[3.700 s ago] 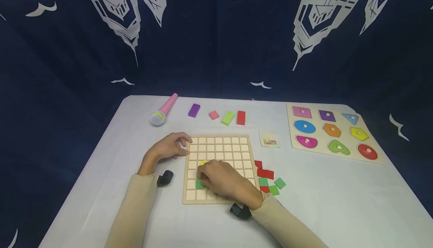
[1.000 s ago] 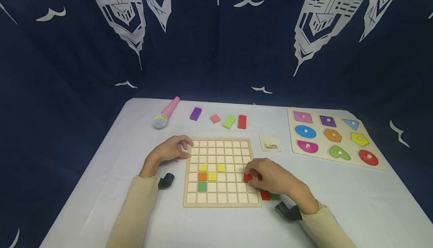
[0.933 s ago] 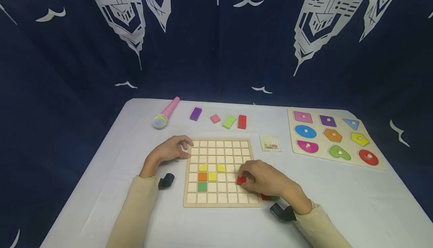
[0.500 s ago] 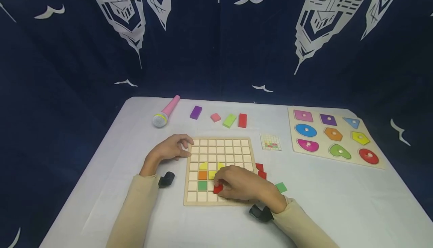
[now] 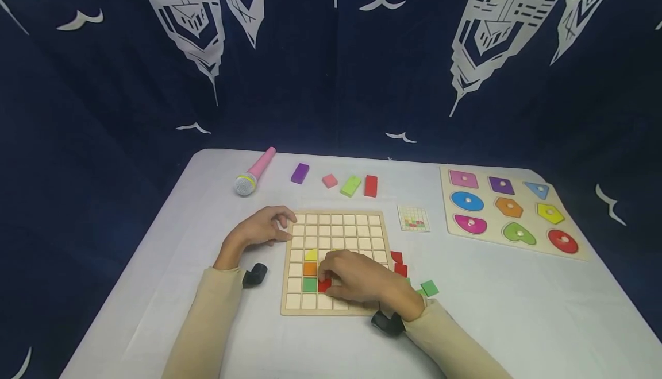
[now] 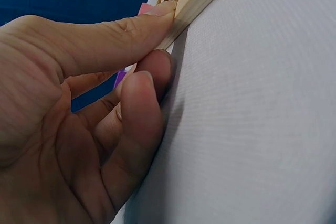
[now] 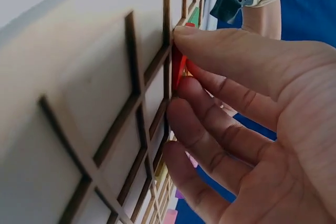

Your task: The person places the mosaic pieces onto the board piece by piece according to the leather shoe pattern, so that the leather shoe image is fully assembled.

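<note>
One red tile [image 5: 324, 286] between right-hand fingers [image 7: 228, 88]

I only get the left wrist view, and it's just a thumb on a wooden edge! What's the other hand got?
Observer: The right grip is pinching a red tile.
Operator: Ooh! What's right next to that tile?
Observer: A green tile, sitting in its own square.
Operator: Are there more red ones?
Observer: Yes, more red pieces lie beside the wooden board, along the edge opposite your thumb.
</note>
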Tool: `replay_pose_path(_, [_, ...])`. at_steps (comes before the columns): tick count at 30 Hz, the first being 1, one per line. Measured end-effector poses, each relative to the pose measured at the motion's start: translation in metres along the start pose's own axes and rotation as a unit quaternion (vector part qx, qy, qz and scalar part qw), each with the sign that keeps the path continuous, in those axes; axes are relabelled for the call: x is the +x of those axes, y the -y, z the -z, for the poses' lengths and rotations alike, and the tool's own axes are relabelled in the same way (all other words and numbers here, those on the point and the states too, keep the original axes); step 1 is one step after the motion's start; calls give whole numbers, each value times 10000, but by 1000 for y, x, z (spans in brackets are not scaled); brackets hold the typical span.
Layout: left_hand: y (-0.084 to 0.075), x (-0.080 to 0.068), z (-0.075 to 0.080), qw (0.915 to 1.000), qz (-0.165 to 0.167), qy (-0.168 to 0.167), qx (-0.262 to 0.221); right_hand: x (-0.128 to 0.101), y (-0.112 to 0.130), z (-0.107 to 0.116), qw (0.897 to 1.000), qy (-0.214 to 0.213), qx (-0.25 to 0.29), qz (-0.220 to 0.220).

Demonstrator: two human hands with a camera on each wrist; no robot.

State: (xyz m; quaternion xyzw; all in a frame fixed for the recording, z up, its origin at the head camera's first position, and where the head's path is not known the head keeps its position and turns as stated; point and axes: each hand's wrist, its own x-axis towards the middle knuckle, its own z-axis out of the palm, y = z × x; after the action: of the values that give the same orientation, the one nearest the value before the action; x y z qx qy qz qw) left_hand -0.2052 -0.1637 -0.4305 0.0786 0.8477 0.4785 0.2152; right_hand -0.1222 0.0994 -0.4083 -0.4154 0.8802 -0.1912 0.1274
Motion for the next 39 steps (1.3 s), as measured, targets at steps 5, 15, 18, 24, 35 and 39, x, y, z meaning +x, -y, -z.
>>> replay_pose_path(5, [0, -1, -1, 10000, 49, -20, 66, -3, 2, -3, 9998, -118, -35, -164])
replay_pose_path(15, [-1, 2, 0, 10000, 10, 1, 57, -31, -6, 7, 9993, -142, -15, -336])
replay_pose_path(18, [-1, 2, 1, 10000, -39, 4, 69, -43, -18, 11, 9987, -153, 112, -477])
replay_pose_path(24, [0, 1, 0, 10000, 12, -38, 84, -67, -41, 21, 9948, -354, 229, -926])
replay_pose_path(35, [1, 1, -2, 9999, 97, -31, 70, -97, -74, 36, 9844, -446, 325, -1669])
replay_pose_path(39, [1, 1, -2, 9999, 96, -71, 62, -99, -79, 38, 9821, -390, 496, -1777])
